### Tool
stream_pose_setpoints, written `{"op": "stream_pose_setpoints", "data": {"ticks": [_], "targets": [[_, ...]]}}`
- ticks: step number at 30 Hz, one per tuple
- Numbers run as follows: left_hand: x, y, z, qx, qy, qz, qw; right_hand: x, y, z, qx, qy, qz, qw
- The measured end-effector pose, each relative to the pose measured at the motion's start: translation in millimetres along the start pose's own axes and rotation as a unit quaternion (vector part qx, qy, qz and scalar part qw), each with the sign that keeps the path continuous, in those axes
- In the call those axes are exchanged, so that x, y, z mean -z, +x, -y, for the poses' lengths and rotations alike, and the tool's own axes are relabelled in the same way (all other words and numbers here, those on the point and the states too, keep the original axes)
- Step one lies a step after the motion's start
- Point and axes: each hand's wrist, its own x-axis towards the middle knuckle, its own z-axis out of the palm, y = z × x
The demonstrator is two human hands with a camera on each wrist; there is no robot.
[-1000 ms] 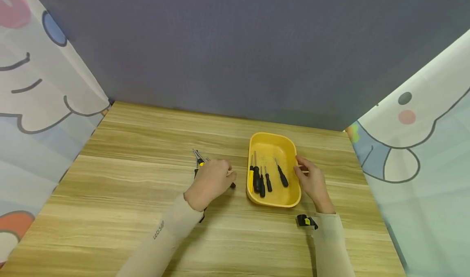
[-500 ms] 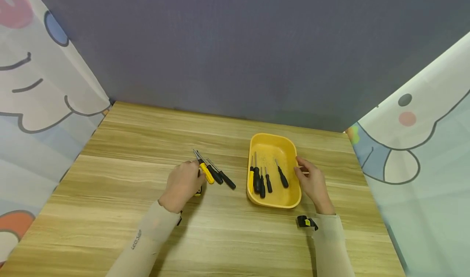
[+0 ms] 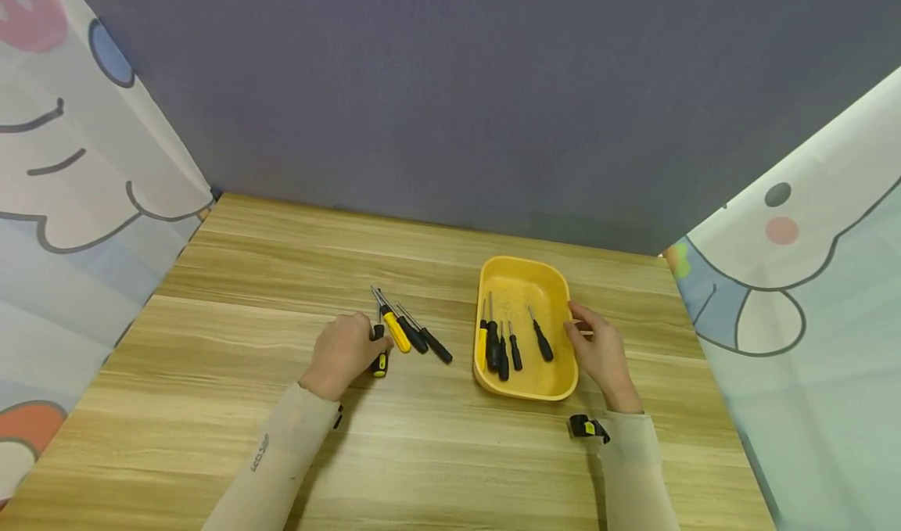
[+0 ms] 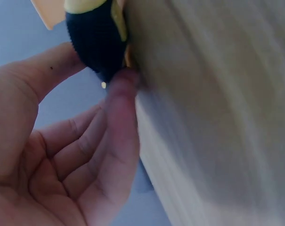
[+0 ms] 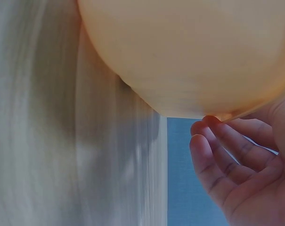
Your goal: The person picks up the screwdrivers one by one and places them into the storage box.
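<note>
On a wood-grain tabletop (image 3: 450,468), the left hand (image 3: 343,353) pinches a black-and-yellow screwdriver (image 3: 380,364) beside three more screwdrivers (image 3: 397,332). The right hand (image 3: 600,353) touches a yellow tray (image 3: 535,287), fingers bent, any grip unclear.

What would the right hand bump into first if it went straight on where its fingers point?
The side of the yellow tray. The right hand has its fingertips at the rim and seems to touch it, though the exact contact is hard to see.
</note>
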Motion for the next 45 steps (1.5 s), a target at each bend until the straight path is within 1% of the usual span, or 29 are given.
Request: {"op": "stream_pose_setpoints", "data": {"ticks": [7,17,26,34,45], "targets": [[-2.1,3.5,2.1,0.004,-0.023,0.01,0.9997,0.4,0.1,-0.6,0.002,0.002,-0.003,1.0],[-1.6,3.1,4.2,0.011,-0.06,0.015,0.9981,-0.8,0.0,-1.0,0.001,0.011,-0.003,0.9999],[4.5,4.0,7.6,0.016,-0.053,0.018,0.9983,-0.5,-0.4,-1.4,0.006,0.009,-0.006,0.9999],[7.2,4.1,9.7,0.016,-0.046,0.013,0.9987,-0.5,-1.2,-0.3,0.006,0.009,-0.006,0.9999],[14.9,1.7,5.1,-0.003,-0.045,0.003,0.999,-0.9,-0.9,-0.3,0.011,0.006,-0.018,0.9998]]}}
